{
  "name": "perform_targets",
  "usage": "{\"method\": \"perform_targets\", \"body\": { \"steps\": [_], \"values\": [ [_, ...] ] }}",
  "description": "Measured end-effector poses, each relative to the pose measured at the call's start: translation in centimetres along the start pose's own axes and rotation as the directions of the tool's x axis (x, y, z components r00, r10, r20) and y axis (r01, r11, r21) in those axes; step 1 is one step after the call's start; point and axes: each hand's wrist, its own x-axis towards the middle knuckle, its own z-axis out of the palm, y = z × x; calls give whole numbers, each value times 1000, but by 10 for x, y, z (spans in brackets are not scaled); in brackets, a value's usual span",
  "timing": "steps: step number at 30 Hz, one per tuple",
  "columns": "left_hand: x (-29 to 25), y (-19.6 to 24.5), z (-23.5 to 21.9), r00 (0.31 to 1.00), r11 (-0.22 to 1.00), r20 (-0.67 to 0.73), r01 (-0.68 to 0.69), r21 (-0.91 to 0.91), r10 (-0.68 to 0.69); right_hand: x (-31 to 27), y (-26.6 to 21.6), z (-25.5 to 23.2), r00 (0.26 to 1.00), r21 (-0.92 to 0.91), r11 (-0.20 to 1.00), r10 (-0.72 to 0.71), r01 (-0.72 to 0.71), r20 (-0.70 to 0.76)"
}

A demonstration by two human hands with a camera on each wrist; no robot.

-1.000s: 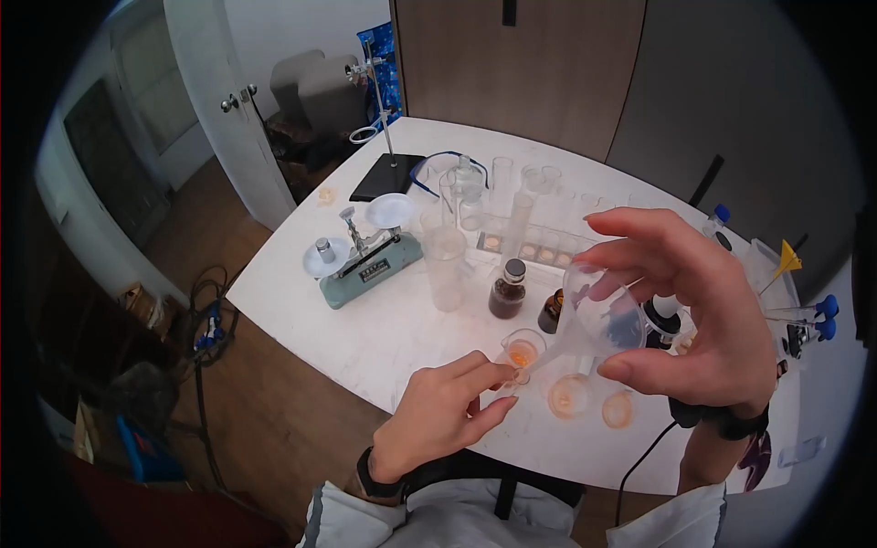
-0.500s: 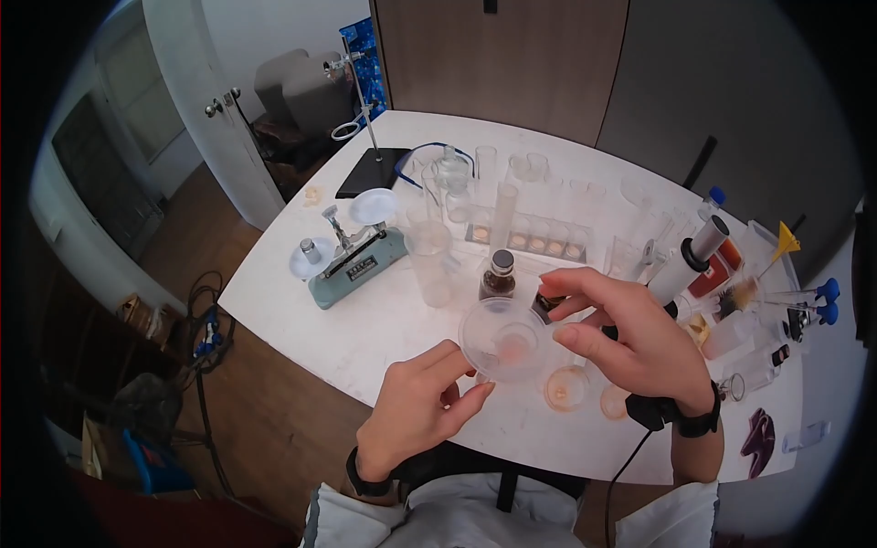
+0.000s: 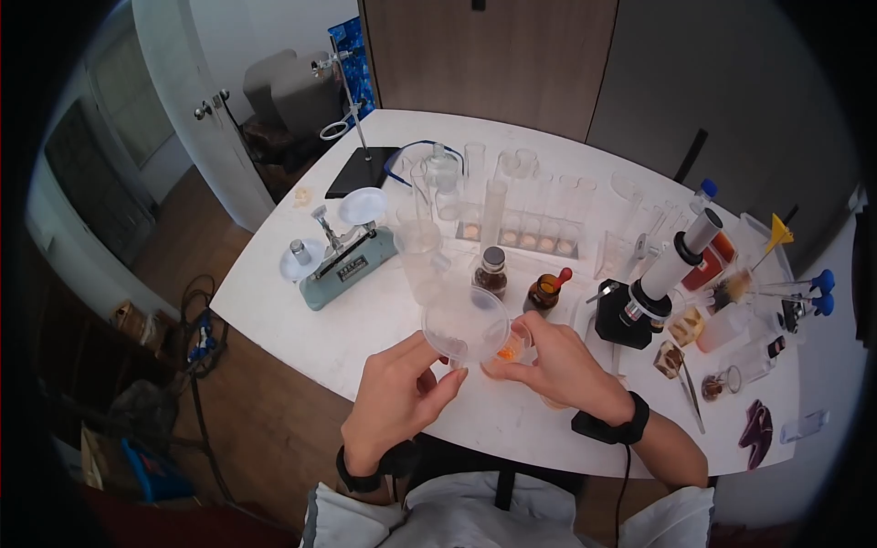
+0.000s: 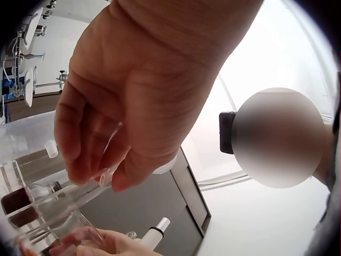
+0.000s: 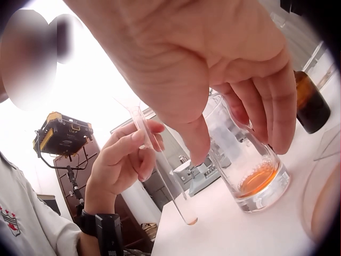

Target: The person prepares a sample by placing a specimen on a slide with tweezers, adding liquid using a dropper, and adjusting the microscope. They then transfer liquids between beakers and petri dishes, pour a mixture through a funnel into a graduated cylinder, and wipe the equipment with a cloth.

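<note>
A clear funnel [image 3: 466, 324] is held mouth up in the left hand [image 3: 393, 393], whose thumb and fingers pinch around its stem. In the right wrist view the left hand [image 5: 125, 160] has a slim glass test tube [image 5: 178, 197] below the funnel, with a little orange at its bottom. Just right of the funnel, the right hand [image 3: 566, 365] grips a small glass beaker [image 5: 250, 176] between thumb and fingers. Orange liquid [image 5: 259, 178] lies in the beaker's base. Whether the beaker touches the table cannot be told.
Behind the hands stand a dark capped bottle [image 3: 491, 274], a brown bottle with a red dropper [image 3: 544, 294] and a tall plastic cylinder [image 3: 420, 260]. A balance [image 3: 347, 265] is at the left, a microscope [image 3: 639, 301] at the right, and a tube rack [image 3: 521, 239] farther back.
The right hand has let go of the funnel, moved left and down, and taken hold of the beaker. The funnel, tilted sideways before, now faces up in the left hand.
</note>
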Motion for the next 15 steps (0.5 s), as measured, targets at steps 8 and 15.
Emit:
{"method": "perform_targets", "body": {
  "steps": [8,15],
  "values": [
    [-3,-4,-4,999,999,2,34,8,-34,2,-9,-1,996,107,994,23,-14,-81],
    [-4,-6,-3,1000,1000,21,16,-18,-16,-15,-37,-49,962,225,956,-131,186,-239]
  ]
}}
